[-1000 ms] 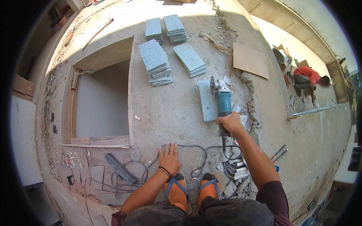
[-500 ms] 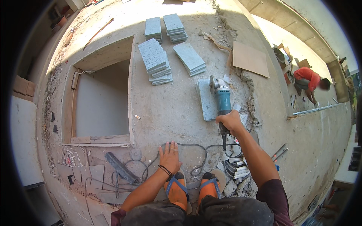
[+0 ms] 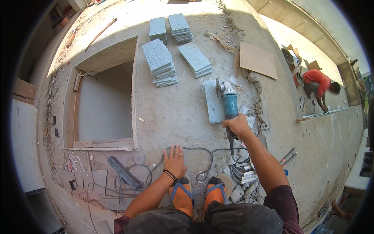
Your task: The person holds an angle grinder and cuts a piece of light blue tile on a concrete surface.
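Observation:
My right hand point(image 3: 235, 124) grips a teal angle grinder point(image 3: 229, 102) by its black handle. Its disc and metal head are over the upper right part of a pale speckled tile stack point(image 3: 212, 105); whether they touch is unclear. The grinder's black cord point(image 3: 210, 163) loops across the concrete below. My left hand point(image 3: 175, 160) is spread with fingers stretched out above or on the concrete by the cord, just in front of my sandalled feet point(image 3: 181, 197). Beside it lie a grey disc point(image 3: 139, 158) and a dark angled strip point(image 3: 124, 171).
More tile stacks point(image 3: 157, 56) stand above, beside a cardboard sheet point(image 3: 258, 60). A framed opening point(image 3: 134, 101) is at left. Broken concrete and pale scraps point(image 3: 247, 173) lie at right. A co-worker in red point(image 3: 315, 78) bends at a long metal strip point(image 3: 327, 114); a limb point(image 3: 339, 210) shows lower right.
The grinder in my right hand has shifted slightly upward in the picture. The co-worker's arms have moved down toward the metal strip. Another person's limb has appeared at the lower right edge.

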Demonstrator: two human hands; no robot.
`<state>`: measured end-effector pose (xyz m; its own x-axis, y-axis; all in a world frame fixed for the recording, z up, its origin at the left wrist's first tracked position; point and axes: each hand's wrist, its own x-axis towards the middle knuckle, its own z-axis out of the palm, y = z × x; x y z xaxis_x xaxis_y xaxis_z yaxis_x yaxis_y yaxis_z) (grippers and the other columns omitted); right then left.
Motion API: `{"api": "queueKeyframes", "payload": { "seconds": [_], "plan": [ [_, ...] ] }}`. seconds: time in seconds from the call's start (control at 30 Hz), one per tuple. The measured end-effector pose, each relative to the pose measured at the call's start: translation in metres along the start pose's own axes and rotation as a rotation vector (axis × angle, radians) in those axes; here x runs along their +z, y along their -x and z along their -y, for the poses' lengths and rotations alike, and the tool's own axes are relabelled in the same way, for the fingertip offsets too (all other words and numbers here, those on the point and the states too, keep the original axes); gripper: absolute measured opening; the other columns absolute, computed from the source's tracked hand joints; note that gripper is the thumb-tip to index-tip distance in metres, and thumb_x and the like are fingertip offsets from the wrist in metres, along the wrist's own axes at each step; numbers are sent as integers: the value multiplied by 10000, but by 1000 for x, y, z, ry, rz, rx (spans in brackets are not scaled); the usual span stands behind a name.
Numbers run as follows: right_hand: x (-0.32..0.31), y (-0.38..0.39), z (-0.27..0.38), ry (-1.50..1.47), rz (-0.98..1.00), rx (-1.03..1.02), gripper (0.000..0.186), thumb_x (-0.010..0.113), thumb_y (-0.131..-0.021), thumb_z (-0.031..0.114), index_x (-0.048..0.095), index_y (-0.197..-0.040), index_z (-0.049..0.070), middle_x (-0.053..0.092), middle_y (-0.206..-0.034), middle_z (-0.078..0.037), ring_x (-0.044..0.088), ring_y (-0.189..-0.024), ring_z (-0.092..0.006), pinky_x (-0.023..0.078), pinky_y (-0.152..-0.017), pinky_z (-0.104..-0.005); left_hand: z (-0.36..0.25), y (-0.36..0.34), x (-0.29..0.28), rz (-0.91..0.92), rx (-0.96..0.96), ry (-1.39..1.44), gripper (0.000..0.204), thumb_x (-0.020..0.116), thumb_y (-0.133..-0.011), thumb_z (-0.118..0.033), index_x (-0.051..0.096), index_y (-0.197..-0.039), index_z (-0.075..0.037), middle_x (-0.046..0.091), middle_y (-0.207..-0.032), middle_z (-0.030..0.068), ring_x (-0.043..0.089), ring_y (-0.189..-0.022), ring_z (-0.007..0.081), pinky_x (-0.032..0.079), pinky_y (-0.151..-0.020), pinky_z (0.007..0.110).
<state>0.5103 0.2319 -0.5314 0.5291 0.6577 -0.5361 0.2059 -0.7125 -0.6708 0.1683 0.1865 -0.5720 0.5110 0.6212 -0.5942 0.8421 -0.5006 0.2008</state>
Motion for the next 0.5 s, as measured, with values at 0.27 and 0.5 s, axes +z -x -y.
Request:
{"api": "queueKeyframes", "payload": {
  "seconds": [0.27,0.5],
  "plan": [
    [1,7,-11,31,-2,-14,430,907,-581,186,676,-841,-67,711,-788,-162,681,-659,-253,564,-621,-407,1,0,4,-36,14,-29,1054,753,-891,-467,226,-1651,39,223,-1732,233,180,-1608,421,135,-1251,686],
    [-1,22,-14,55,-3,-1,469,900,-584,189,698,-907,-85,724,-822,-174,695,-695,-266,571,-662,-408,2,0,7,-50,14,-28,1056,756,-887,-466,228,-1650,38,225,-1732,230,185,-1606,419,140,-1250,686]
  ]
}}
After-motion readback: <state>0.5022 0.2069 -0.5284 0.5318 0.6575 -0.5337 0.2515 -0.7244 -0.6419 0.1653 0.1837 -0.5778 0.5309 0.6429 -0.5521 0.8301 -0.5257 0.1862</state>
